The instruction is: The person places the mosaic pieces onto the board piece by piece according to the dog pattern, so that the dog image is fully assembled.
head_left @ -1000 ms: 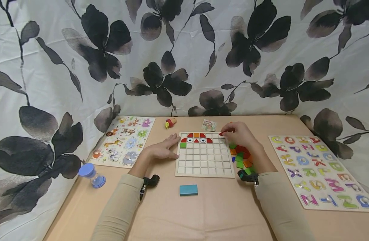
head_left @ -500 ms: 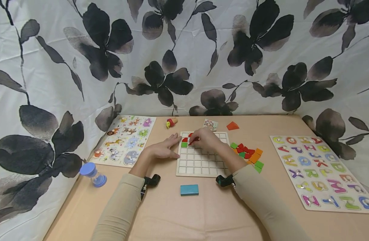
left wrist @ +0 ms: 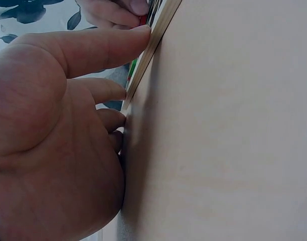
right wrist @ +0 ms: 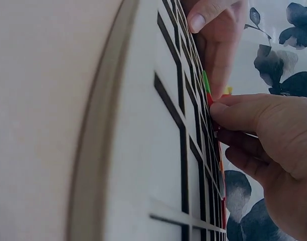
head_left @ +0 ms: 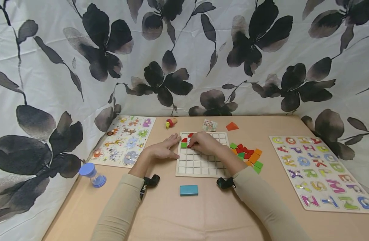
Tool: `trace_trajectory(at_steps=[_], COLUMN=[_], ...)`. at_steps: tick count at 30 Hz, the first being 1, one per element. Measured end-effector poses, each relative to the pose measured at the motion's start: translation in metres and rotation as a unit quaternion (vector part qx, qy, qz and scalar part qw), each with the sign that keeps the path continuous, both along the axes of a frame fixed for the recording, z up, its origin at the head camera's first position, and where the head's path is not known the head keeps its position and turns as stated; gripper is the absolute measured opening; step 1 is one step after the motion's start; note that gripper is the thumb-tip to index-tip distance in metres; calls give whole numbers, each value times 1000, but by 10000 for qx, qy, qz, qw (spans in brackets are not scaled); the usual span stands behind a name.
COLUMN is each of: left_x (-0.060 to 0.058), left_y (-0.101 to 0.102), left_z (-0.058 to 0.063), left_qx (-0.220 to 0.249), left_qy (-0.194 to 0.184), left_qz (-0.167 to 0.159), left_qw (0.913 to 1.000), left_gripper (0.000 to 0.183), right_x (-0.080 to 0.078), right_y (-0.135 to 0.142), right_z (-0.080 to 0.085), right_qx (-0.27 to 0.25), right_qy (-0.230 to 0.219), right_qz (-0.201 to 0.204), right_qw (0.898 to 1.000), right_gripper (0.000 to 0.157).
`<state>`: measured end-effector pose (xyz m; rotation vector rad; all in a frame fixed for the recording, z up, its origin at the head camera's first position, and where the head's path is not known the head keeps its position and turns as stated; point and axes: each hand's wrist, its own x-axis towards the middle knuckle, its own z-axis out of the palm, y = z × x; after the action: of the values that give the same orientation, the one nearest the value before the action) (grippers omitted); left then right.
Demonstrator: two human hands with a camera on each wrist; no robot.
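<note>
A pale wooden grid board (head_left: 199, 167) lies in the middle of the table in the head view. Along its left edge rests my left hand (head_left: 161, 149), fingers straight, with thumb and fingertips touching the rim in the left wrist view. My right hand (head_left: 206, 143) is over the upper part of the board and pinches a small red tile (right wrist: 210, 100) between thumb and fingers. That tile is down at the grid, right beside a green square tile (head_left: 183, 145). Red tiles (head_left: 184, 140) show in the rows above; my right hand hides the other tiles there.
Loose red, orange and green tiles (head_left: 247, 154) lie right of the board. Behind it are a picture card (head_left: 209, 125), an orange-red piece (head_left: 232, 126) and a small toy (head_left: 171, 123). Around stand an animal puzzle (head_left: 121, 150), letter puzzle (head_left: 323, 174), sand timer (head_left: 92, 175) and teal block (head_left: 189, 190).
My right hand has moved left from the board's upper right corner with the red tile, then settled beside the green tile. The left hand has stayed at the board's edge.
</note>
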<state>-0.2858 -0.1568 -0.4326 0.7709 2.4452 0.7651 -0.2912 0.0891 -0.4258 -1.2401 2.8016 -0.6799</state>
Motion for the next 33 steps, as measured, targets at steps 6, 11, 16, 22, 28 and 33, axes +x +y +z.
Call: trace_trajectory(at_steps=[6,11,16,22,28,33], left_x=[0,1,3,2,2,3], left_y=[0,0,0,1,2,2], left_z=[-1,-1,0,0,0,-1], left_qx=[6,-3,-16,-43,-38,-8], left_qy=[12,27,-34,7,27,18], left_qz=[23,54,98,114,112,133], left_qw=[10000,10000,9999,9999,9999,9999], left_gripper=[90,90,89,90,90,90], right_x=[-1,1,11,29,41,37], right_y=[-2,2,23,83,145,179], right_z=[-2,0,13,38,43,23], right_qx=[-16,-116,-556,-1185,-1390,-1052], right_qy=[86,-38,-323,-696,-1258,-1916], right_qz=[-20,68,-521,-1422,-2254,-2874], right_qw=[10000,9999,9966,9802,9561,9325], right_gripper=[7,12,21,29,32,32])
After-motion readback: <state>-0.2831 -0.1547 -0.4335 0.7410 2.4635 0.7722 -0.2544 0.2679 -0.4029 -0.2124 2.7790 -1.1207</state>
